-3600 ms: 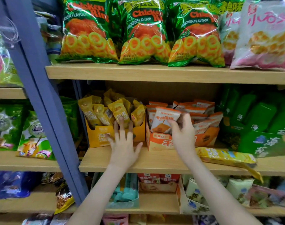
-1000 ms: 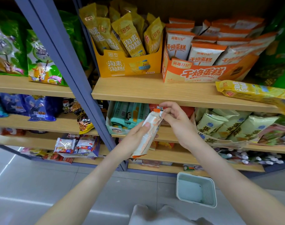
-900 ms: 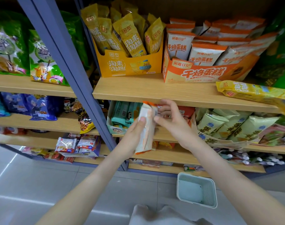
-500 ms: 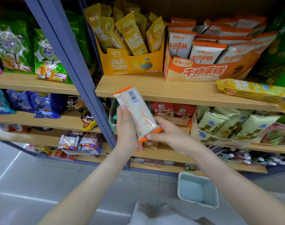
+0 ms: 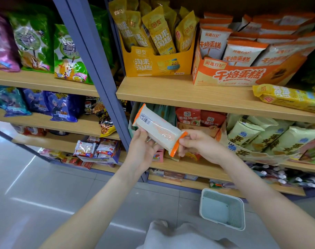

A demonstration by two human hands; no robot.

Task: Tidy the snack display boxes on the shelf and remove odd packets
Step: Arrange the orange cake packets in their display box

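Clearly light and crinkly, the white packet [image 5: 157, 129] sags slightly between 2 grips. Left hand [image 5: 141, 151] fingers clamp its middle, while right hand [image 5: 198, 144] fingertips pinch the orange end seal, probably the firmest hold.

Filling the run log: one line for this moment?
step: checking packet | left hand: holding packet | right hand: pinching orange end | bin: on floor, empty

bare shelf board [image 5: 171, 90] before yellow box [image 5: 156, 63] and orange box [image 5: 242, 76], yellow packet [image 5: 287, 97] blocking right end
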